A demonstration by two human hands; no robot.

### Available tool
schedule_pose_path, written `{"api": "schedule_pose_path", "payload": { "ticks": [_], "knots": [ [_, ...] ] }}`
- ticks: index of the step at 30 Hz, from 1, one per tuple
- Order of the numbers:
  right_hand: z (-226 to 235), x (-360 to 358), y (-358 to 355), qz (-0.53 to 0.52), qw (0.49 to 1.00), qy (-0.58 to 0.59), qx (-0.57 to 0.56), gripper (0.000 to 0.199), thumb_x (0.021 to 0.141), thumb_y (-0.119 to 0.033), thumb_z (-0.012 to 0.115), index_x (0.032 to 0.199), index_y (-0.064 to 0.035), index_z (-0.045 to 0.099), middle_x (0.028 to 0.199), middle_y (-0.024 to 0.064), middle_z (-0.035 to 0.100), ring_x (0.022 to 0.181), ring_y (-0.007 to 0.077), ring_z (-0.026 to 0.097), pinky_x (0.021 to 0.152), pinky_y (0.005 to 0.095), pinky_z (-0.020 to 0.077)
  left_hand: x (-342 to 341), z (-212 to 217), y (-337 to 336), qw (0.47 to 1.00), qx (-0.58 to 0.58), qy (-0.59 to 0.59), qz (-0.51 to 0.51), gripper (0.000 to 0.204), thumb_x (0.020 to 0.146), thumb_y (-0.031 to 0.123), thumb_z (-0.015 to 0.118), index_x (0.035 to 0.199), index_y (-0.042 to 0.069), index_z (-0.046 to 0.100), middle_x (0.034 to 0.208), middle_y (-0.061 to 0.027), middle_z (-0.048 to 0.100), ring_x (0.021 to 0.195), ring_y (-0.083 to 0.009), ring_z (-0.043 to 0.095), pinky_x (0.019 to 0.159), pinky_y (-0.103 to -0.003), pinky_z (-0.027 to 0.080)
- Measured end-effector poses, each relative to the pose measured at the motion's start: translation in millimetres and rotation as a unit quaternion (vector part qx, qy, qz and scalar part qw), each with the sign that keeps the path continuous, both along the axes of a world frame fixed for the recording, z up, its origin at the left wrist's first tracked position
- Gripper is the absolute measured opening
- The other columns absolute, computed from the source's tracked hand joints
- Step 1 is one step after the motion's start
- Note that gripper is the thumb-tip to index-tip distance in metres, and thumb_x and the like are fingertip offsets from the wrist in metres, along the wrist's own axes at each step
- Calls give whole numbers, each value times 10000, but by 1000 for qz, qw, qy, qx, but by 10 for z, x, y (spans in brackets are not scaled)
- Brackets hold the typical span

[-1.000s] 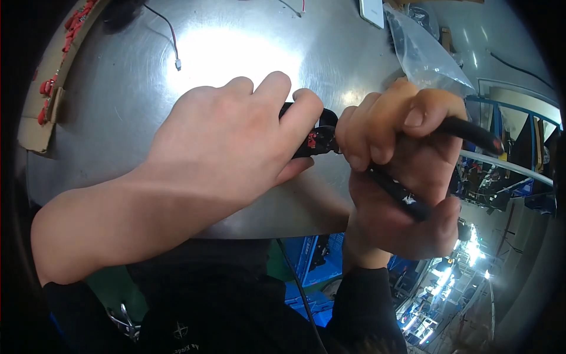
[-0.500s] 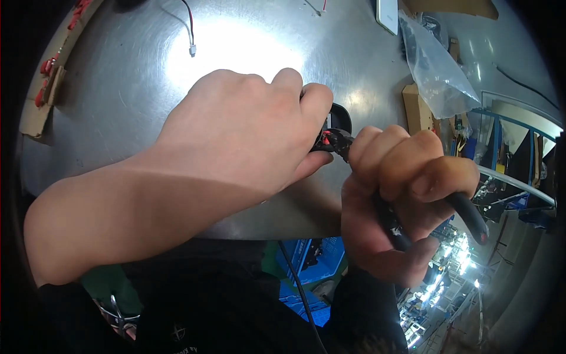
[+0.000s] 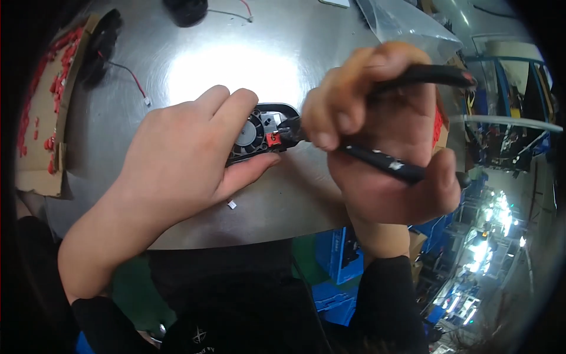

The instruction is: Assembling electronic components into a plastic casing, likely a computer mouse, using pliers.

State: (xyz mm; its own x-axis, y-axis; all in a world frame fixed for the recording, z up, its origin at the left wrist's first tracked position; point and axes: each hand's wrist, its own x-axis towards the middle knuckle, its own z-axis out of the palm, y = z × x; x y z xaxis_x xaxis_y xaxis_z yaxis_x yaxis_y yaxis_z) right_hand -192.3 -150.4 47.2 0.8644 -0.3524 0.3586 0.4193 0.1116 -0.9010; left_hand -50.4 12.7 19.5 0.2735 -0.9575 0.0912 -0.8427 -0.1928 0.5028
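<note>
My left hand is wrapped over the left part of a black plastic housing, its thumb along the near edge. A small round fan shows inside the housing, partly covered by my fingers. Beside the fan sits a small red piece. My right hand grips black-handled pliers with the handles spread wide. The jaws reach into the right end of the housing, close by the red piece; whether they touch it I cannot tell.
A cardboard tray with many red pieces lies at the left. Black round parts with wires rest on the metal table. A small white connector pokes out below my left hand. Blue crates stand below the table edge.
The view has shifted, showing more of the tray. The pliers' handles have spread apart as my right fingers loosened. The fan and red piece have come into clearer sight.
</note>
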Motion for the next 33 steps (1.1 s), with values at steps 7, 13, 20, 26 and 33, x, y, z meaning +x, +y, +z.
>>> {"api": "schedule_pose_path", "payload": {
  "ticks": [7,13,20,26,33],
  "knots": [
    [49,-20,126,-36,998,30,-46,775,889,-748,585,1186,-42,471,892,88,494,715,158,491,632,299,429,-91,8,-4,999,12,-34,18,479,802,260,814,1209,103,619,1050,-120,667,897,-376,694,731,-455,563],
    [-27,-78,120,-9,982,-40,-186,790,904,-783,602,1139,-42,463,860,71,493,670,145,472,622,284,420,-140,17,-1,995,-41,-87,5,527,879,453,774,1191,65,600,922,-105,615,712,-313,693,588,-415,556],
    [-49,-7,189,-7,990,-51,-129,791,909,-769,608,1162,-34,465,847,85,491,679,151,479,621,290,431,-107,14,94,999,-11,-36,38,479,764,256,843,1175,113,643,1002,-100,639,858,-358,676,702,-460,550],
    [-48,-15,168,-4,985,-72,-155,803,908,-780,597,1156,-28,464,839,87,492,664,148,476,597,278,420,-155,59,54,998,-13,-49,37,470,757,259,844,1154,109,641,999,-97,638,866,-355,674,696,-455,547],
    [-89,3,174,-3,982,-98,-161,816,900,-797,591,1148,-29,466,824,83,485,630,142,458,567,269,398,-155,44,49,998,-14,-50,37,458,746,245,851,1132,102,650,985,-100,637,875,-350,677,701,-453,549]
  ]
}}
